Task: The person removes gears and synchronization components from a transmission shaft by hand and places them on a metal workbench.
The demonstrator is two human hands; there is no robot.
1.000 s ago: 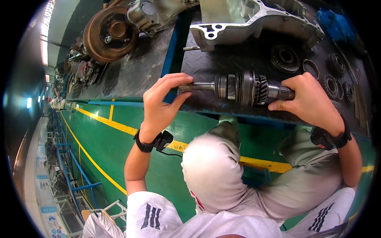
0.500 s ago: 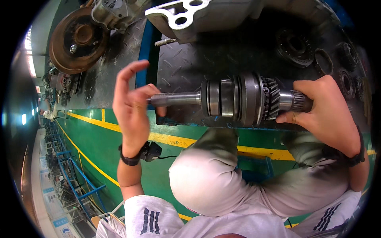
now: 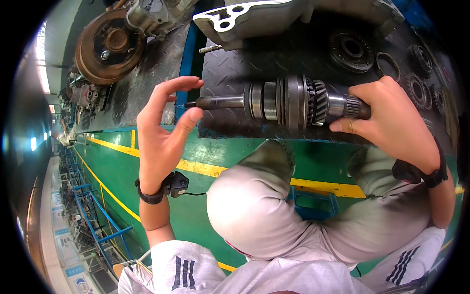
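A steel gear shaft (image 3: pixel 268 102) lies roughly level, sideways across the near edge of the dark tread-plate bench. It carries smooth rings, a wide hub sleeve and a helical gear (image 3: pixel 320 102). My right hand (image 3: pixel 391 117) is closed round its splined right end, thumb below and fingers over the top. Around the thin left end, my left hand (image 3: pixel 164 122) is held with thumb and fingers apart, gripping nothing. Whether a finger of it touches the shaft's tip cannot be made out.
A cast metal housing (image 3: pixel 254 19) stands at the back of the bench (image 3: pixel 230 73). To the right lie a round gear hub (image 3: pixel 351 51), a thin ring (image 3: pixel 387 66) and several gears (image 3: pixel 418 91). On the left bench sits a rusty brake disc (image 3: pixel 111 46). A blue stool (image 3: pixel 313 203) is below.
My left fingers have spread apart round the shaft's left end. The shaft and my right hand appear slightly higher and further left in the view, which has itself shifted.
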